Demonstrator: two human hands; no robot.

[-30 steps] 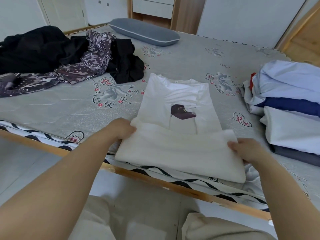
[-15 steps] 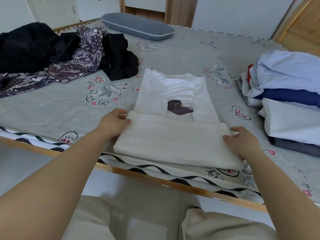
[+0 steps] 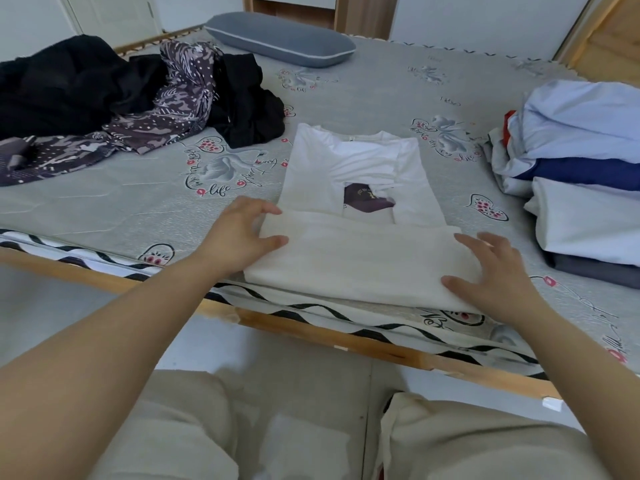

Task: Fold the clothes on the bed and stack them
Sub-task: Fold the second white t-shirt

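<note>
A white T-shirt with a dark print lies on the bed near the front edge, its lower part folded up over the body. My left hand holds the folded flap's left end, fingers curled around its corner. My right hand rests flat on the flap's right end, fingers spread. A stack of folded clothes in white, blue and grey sits at the right. Unfolded black and patterned garments lie heaped at the back left.
A grey pillow lies at the head of the bed. The bed's wooden frame runs along the front edge, with my legs in beige trousers below it. A wooden door stands at the far right.
The flap has been laid further up over the shirt. My right hand has let go of its edge and now lies flat on it; my left hand still holds the left corner.
</note>
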